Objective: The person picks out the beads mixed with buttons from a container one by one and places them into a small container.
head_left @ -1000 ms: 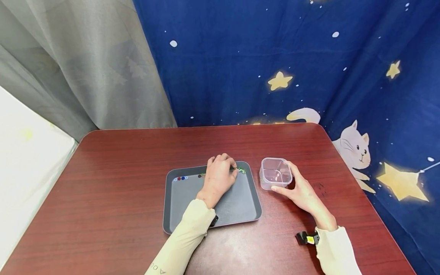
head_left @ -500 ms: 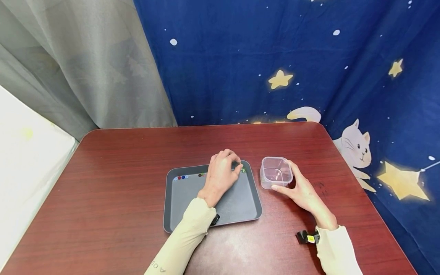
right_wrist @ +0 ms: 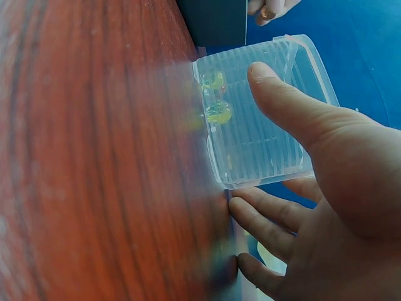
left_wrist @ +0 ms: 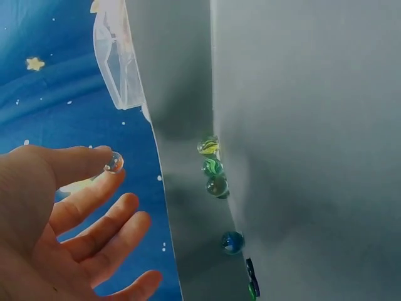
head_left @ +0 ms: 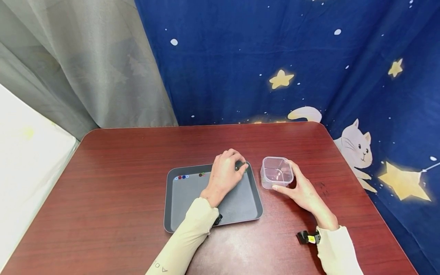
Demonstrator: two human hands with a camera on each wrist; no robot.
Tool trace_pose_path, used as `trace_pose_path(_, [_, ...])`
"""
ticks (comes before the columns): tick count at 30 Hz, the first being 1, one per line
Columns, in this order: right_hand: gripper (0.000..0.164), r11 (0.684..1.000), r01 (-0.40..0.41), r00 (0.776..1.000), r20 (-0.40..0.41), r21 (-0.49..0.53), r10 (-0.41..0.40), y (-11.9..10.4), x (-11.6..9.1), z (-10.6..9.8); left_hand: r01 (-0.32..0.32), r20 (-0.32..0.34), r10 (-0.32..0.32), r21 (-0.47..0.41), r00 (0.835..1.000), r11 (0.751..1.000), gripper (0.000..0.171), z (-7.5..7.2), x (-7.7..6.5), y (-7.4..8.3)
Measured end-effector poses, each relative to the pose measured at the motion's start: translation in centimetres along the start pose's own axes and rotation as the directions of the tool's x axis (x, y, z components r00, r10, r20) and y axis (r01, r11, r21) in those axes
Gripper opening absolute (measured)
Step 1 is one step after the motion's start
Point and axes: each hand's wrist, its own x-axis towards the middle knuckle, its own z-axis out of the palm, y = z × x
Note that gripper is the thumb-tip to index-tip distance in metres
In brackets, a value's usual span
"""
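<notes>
My left hand [head_left: 223, 172] is over the far right part of a grey tray [head_left: 237, 206]. Between its thumb and index finger it pinches a clear glass marble [left_wrist: 114, 162], raised above the tray in the left wrist view; the other fingers are spread. Along the tray's edge lie a yellow-streaked marble [left_wrist: 208, 146], two greenish ones beside it and a blue marble [left_wrist: 232, 242]. My right hand [head_left: 304, 194] grips a clear plastic container [head_left: 276, 173] standing right of the tray, thumb and fingers on opposite sides. Yellow-green marbles [right_wrist: 218, 113] show through its wall.
Small flat coloured discs [head_left: 181, 177] lie in a row at the tray's far left, with a dark one [head_left: 201, 175] further right. The reddish-brown wooden table [head_left: 120, 183] ends at a blue starry curtain [head_left: 233, 68] and a grey curtain [head_left: 103, 76].
My left hand has shifted right along the tray's far edge, now overlapping the green marbles in the corner. The right hand keeps its grip on the container, which stays in place.
</notes>
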Motion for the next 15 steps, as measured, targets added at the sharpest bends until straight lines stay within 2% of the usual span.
trace_pose_path(15, [0.097, 1.0, 0.006, 1.0, -0.005, 0.012, -0.006, -0.1, 0.0, 0.1, -0.048, -0.016, 0.047, -0.052, 0.999, 0.997, 0.008, -0.5, 0.2, 1.1])
